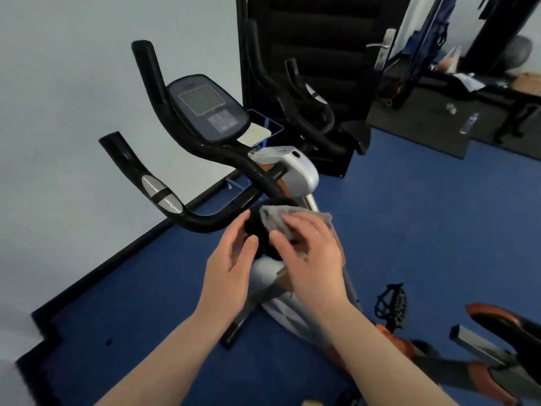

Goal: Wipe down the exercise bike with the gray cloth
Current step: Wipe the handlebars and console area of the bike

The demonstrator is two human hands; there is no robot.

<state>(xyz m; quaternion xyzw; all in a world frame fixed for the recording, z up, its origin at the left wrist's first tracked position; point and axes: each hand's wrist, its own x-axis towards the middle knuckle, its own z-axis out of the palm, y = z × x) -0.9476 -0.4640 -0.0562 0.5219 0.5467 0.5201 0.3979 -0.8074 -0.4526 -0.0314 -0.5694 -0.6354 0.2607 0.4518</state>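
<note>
Head view: right hand (310, 253) presses crumpled gray cloth (278, 221) against black padded handlebar end (257, 227) of silver-and-black exercise bike (295, 171), fingers curled over it. Left hand (231, 268) cups the pad's near side, fingers loosely bent; actual contact unclear.

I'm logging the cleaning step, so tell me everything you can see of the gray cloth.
The gray cloth is a thin, crumpled rag of soft-looking fabric, bunched rather than spread flat. It lies pressed against a round black knob just below the bike's handlebar. The right hand covers most of it, its fingers curled over the folds, so only the upper edge and a corner at the right show. The left hand holds the knob's other side, apart from the cloth.
</note>
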